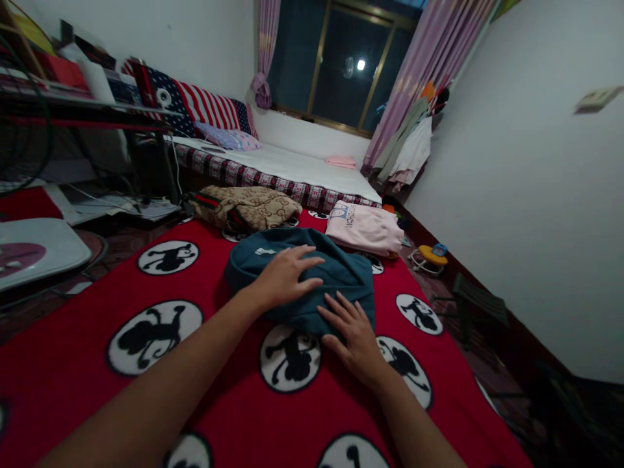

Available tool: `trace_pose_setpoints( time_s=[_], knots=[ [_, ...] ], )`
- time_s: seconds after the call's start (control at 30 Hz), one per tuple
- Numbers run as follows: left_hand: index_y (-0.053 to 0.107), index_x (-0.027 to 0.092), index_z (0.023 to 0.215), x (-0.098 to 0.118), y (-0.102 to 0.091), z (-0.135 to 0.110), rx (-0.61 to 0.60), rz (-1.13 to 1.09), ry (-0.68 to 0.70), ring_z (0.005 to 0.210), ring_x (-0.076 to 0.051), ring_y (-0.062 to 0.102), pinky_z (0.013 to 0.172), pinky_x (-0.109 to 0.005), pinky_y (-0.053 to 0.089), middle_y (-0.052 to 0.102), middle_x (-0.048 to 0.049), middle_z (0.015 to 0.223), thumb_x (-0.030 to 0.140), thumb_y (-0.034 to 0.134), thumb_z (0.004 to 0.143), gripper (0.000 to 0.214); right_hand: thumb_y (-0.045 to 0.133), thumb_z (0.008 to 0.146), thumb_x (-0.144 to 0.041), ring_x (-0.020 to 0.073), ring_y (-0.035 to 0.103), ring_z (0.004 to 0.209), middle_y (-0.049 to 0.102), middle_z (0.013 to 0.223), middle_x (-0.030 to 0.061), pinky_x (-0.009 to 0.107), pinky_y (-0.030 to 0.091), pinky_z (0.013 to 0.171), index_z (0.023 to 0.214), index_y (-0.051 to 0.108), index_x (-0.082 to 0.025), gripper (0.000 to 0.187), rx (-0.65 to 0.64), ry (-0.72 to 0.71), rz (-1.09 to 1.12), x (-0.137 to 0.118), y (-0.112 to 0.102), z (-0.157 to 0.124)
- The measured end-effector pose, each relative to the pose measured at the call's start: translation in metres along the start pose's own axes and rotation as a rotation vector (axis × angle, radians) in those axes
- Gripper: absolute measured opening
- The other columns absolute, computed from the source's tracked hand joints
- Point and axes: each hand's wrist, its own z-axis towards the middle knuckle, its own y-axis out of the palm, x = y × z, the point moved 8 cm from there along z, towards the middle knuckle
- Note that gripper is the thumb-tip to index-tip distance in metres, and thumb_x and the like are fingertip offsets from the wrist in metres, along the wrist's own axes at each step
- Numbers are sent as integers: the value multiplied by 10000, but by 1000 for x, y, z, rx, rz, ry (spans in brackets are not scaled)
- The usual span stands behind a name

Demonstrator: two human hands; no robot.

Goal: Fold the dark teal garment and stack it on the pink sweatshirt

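Note:
A folded dark teal garment (341, 263) with a small white mark lies in front of me on a red blanket (219, 364) printed with black figures in white ovals. Across its upper middle rests my left hand (290, 276), palm down with fingers spread. My right hand (351, 335) presses flat on its near right part, fingers apart. Just beyond it, at the back left, sits a folded brown patterned garment (258, 205) with a green and red stripe. A folded pale pink garment (365, 227) with printed lettering lies at the back right.
A daybed (292, 159) with flag-patterned cushions stands under the window. At left are a cluttered desk (131, 107) and a white chair seat (43, 250). Along the right wall stand a yellow stool (433, 255) and a dark folding chair (480, 299). Clothes (412, 149) hang near the curtain.

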Motion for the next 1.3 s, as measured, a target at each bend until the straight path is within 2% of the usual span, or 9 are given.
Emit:
trace_pose_setpoints(
  time_s=[0.07,0.13,0.3,0.43,0.53,0.7,1.0,1.17,1.3],
  knots=[
    [517,297,1375,-9,33,-5,-108,68,-58,1405,-289,324,1162,-517,167,403,-59,1512,561,478,888,555,532,927,-397,272,380,1376,516,1425,41,591,246,1119,1302,566,-335,382,-11,-20,42,-2,4,-1],
    [474,259,1412,-30,54,-11,-139,138,-197,1427,-316,272,1158,-570,93,379,-90,1521,606,421,901,620,506,941,-349,240,460,1314,561,1374,63,521,327,1100,1225,622,-295,312,147,0,99,6,-9,-4],
    [569,230,1329,-58,57,-13,-75,70,-329,1409,-301,317,1162,-547,131,427,-89,1492,575,359,935,564,538,876,-439,289,519,1223,570,1300,176,509,414,1018,1218,601,-165,442,612,360,96,77,-44,-18],
    [695,218,1122,-71,12,-13,193,-46,-387,1246,-202,518,1106,-352,336,597,-66,1330,352,339,969,410,604,733,-591,324,637,1044,631,1187,226,474,500,888,1281,539,-101,738,534,711,228,137,-28,-11],
    [620,218,1238,-94,-29,-28,386,154,-518,1271,-259,469,1075,-373,366,532,-83,1386,329,495,888,388,666,634,-603,348,638,1065,661,1150,222,476,485,919,1237,568,-100,792,467,821,251,150,-23,0],
    [343,82,1448,-144,-15,-52,50,248,-816,1119,-404,563,866,-467,474,608,-243,1215,560,539,816,817,739,547,-546,371,665,999,712,1035,197,496,511,871,1008,653,-123,631,374,819,507,141,-17,22],
    [425,196,1410,-119,9,-41,-6,169,-768,1008,-389,650,824,-482,474,692,-206,1077,601,313,906,656,769,566,-335,314,624,1118,640,1237,166,488,490,944,1388,425,-162,907,520,604,437,107,-15,28],
    [499,199,1330,-99,32,-41,17,-334,-619,1114,-317,621,950,-416,477,652,-136,1224,625,574,750,724,648,642,-206,273,646,1077,671,1190,129,448,496,966,1271,564,-152,636,593,509,589,83,-28,23],
    [600,248,1162,-69,15,-38,143,-483,-465,1057,-259,639,943,-362,495,676,-41,1157,515,644,741,501,637,674,-215,253,679,984,724,1064,73,408,537,901,1128,666,-190,456,651,409,628,61,-66,22]
  ],
)
